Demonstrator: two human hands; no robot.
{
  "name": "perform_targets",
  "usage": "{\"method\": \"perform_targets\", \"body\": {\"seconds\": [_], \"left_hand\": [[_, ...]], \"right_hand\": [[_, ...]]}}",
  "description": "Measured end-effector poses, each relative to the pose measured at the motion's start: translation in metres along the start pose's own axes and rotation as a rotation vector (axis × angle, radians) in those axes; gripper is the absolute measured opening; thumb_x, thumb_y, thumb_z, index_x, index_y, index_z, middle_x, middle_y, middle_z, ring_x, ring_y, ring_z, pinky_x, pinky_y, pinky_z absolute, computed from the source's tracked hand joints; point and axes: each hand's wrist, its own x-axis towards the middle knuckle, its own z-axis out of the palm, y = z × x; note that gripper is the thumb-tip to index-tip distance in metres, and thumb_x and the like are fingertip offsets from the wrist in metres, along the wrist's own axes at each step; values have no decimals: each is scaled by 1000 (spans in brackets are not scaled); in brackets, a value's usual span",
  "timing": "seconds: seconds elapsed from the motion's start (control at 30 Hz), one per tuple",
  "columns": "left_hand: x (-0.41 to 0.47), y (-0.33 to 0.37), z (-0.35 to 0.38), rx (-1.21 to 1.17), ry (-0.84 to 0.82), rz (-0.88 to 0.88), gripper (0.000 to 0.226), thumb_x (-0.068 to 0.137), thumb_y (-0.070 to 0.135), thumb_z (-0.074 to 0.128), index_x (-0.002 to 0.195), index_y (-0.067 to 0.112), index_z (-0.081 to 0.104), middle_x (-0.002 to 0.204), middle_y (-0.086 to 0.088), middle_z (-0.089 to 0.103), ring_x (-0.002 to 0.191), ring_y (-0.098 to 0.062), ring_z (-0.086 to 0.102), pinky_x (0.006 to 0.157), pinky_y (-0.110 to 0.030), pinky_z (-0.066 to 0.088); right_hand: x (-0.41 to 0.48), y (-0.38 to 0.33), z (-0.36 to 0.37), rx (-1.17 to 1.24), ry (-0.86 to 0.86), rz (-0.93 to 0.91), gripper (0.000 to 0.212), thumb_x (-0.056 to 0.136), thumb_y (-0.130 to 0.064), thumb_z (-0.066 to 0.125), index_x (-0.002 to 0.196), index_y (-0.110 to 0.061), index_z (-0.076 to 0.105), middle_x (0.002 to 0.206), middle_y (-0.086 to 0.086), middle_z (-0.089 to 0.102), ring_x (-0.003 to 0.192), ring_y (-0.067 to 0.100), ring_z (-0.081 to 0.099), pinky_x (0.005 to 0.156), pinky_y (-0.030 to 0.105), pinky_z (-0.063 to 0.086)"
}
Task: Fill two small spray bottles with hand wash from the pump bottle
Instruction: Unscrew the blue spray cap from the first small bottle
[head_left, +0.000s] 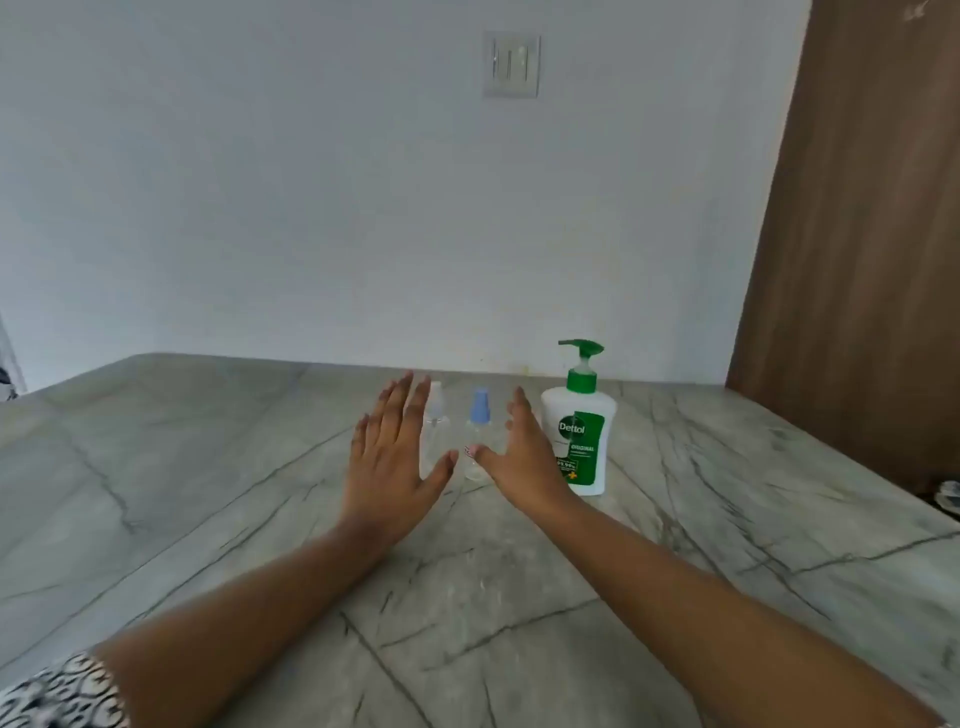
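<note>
On the table (208, 493), far side, a row — left spray bottle (435, 415), right spray bottle (479, 413), pump bottle (579, 431) rightmost. Left hand (392, 457) before the first; right hand (519, 457) before the gap between the other two.

Soft, even light with a cool bluish cast fills the view, brightest on the wall (260, 182); no single source shows. Shadows are faint, only pale smudges on the bench (208, 493) beneath the forearms, and its sheen is dull, without hard glare. Everything is slightly soft: the left grip (387, 457) smears at the fingertips, and the sleeve (57, 691) is blurred. The clear spray bottles (479, 415) nearly wash out. Wide-angle bending curves the bench's far edge and tilts the wood panel (857, 234).
</note>
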Motion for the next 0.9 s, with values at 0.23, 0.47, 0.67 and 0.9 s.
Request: {"method": "perform_targets", "body": {"seconds": [0.23,0.47,0.67,0.9], "left_hand": [[5,-11,9,-244,-107,-246,83,86,38,59,148,32,3,155,5,12,140,-16,21,103,-40,33],[11,-25,20,-355,-270,-510,82,81,40,66,147,26,19,145,0,39,127,-19,42,103,-42,38],[13,-21,17,-75,-429,-499,68,82,44,59,140,20,34,140,-2,46,126,-22,44,105,-41,36],[7,-15,8,162,-580,-414,72,91,55,41,148,19,17,154,-1,23,140,-21,24,113,-40,20]], "right_hand": [[17,19,21,67,-48,122,52,86,-26,66,131,-17,41,114,2,59,103,16,57,80,21,40],[13,19,20,29,-73,115,34,83,-30,69,109,-13,54,104,2,64,95,17,60,79,26,44],[-3,21,8,13,-110,97,37,84,-30,68,115,-14,54,109,1,63,99,15,59,83,26,44],[-34,20,-6,24,-179,65,35,85,-31,67,114,-19,52,107,-8,59,99,8,57,81,19,42]]}}
